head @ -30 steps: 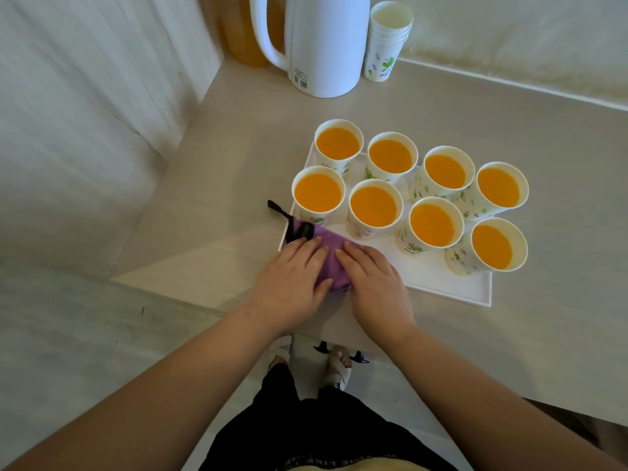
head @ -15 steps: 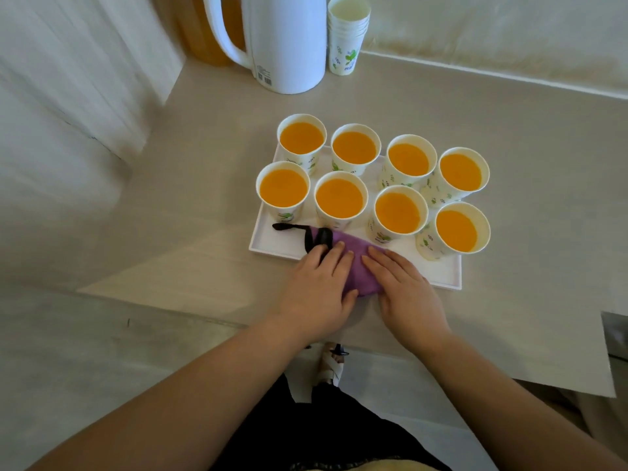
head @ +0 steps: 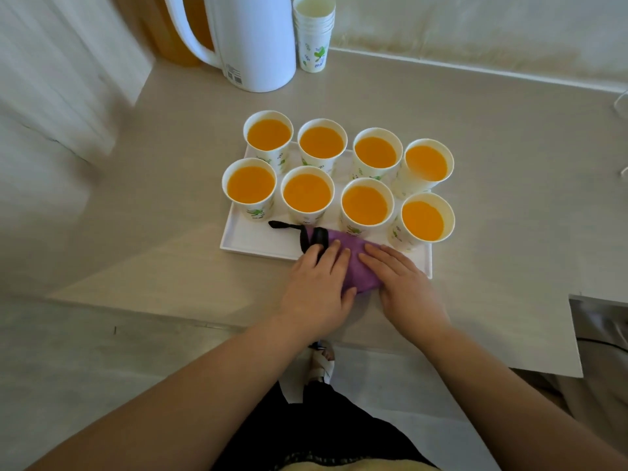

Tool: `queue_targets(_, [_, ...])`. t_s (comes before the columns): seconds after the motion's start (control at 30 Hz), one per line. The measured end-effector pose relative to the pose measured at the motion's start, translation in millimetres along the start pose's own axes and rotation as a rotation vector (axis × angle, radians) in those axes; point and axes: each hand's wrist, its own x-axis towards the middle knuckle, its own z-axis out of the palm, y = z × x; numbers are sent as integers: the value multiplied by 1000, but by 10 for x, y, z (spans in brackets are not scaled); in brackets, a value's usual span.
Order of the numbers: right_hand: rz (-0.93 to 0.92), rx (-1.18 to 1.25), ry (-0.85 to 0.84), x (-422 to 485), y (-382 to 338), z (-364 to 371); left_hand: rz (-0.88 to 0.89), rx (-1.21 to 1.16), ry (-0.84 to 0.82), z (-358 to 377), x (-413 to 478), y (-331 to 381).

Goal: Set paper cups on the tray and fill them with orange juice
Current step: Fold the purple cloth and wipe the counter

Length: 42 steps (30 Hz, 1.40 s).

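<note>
Eight paper cups stand on the white tray, each nearly full of orange juice. Behind them a jug stands beside stacked empty cups; the jug's label looks too small to read. The left hand and right hand lie flat, fingers straight, on a purple cloth.

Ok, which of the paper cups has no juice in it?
The stacked cups beside the white jug, off the tray: the top one shows a pale, empty inside. All eight on the tray hold orange juice.
</note>
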Motion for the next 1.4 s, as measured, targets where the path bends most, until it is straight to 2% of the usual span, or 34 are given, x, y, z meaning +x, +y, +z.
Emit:
queue_targets(0.17, [53, 21, 38, -17, -56, -45, 23, -25, 15, -7, -3, 38])
queue_targets(0.23, [18, 8, 29, 19, -103, -37, 14, -26, 35, -3, -11, -22])
queue_targets(0.37, [-25, 26, -97, -21, 2, -95, -9, -19, 7, -9, -20, 19])
queue_targets(0.47, [9, 56, -98, -138, 132, -160, 13, -11, 51, 24, 20, 133])
queue_targets(0.57, [43, 68, -15, -202, 201, -236, 33, -18, 15, 16, 51, 321])
queue_targets(0.67, [69, -35, 108, -251, 211, -272, 18, 5, 11, 35, 80, 461])
queue_targets(0.77, [104, -82, 152, -283, 184, -206, 1, 8, 34, 59, 75, 475])
queue_targets(0.9, [120, -86, 133, -243, 73, -132, 23, -38, 71, 104, 58, 289])
queue_targets(1.4, [-134, -131, -18, 446, -930, 287, -190, 41, 142, -83, -342, -899])
